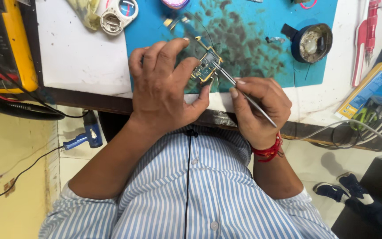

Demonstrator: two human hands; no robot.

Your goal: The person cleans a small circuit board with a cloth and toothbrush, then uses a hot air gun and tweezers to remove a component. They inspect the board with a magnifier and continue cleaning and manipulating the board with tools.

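Note:
My left hand [162, 84] pinches a small circuit board [205, 66] between thumb and fingers, holding it over the near edge of a stained blue work mat [244, 35]. My right hand [257, 108] grips metal tweezers [244, 94] like a pen. The tweezers' tips touch the board's right side. A red thread band circles my right wrist.
A round tin [312, 42] with residue sits on the mat's right side. A yellow multimeter [9, 44] with red leads lies at the far left, a small white case [116, 17] at the top. Red tweezers [368, 35], a yellow-blue tube [368, 88] and cables crowd the right edge. A blue tool [87, 135] hangs below the bench.

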